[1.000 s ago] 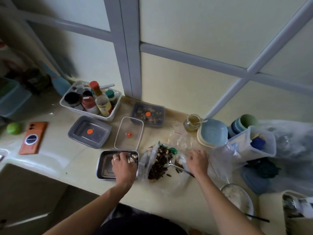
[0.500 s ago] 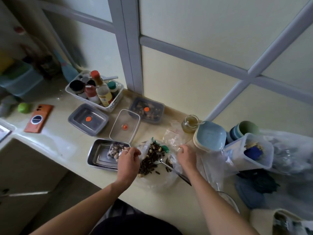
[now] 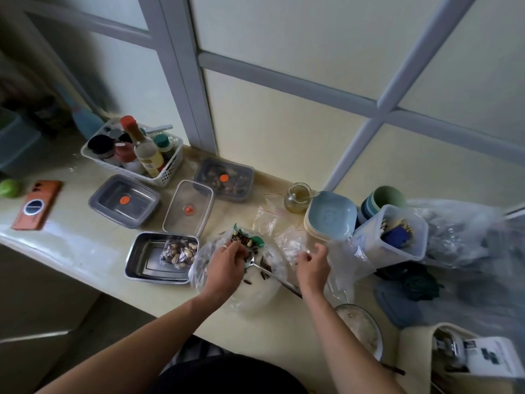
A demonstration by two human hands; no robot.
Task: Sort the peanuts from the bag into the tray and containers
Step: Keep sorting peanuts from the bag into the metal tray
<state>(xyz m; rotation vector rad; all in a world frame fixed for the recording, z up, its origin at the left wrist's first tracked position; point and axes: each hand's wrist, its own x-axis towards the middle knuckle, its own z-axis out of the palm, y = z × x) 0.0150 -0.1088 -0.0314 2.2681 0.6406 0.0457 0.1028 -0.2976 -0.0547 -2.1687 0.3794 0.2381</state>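
progress: early-ish imo. One small heap of peanuts [image 3: 179,253] sits in the far right corner of the steel tray [image 3: 136,265], and the rest of the tray is bare metal.
containers: the grey container [image 3: 147,211] and the clear container [image 3: 176,214] behind the tray look to have no nuts in them yet. The dark container [image 3: 244,191] by the wall has smth inside, can't tell what.
left to do: the bag [image 3: 255,297] is on the counter [image 3: 71,245] right beside the tray, w/ plenty of mix in it, pale peanuts among dark seeds [image 3: 241,239]. So most of the sorting is ahead.
left hand [image 3: 227,265]: down in the open bag, fingertips curled into the mix. Can't tell if a peanut's pinched, the fingers hide it.
right hand [image 3: 314,265]: at the bag's right side, fingers curled, pinching the plastic afaict to hold the mouth open.
spoon [image 3: 272,273]: lying in the bag btw the two hands, neither seems to grip it.
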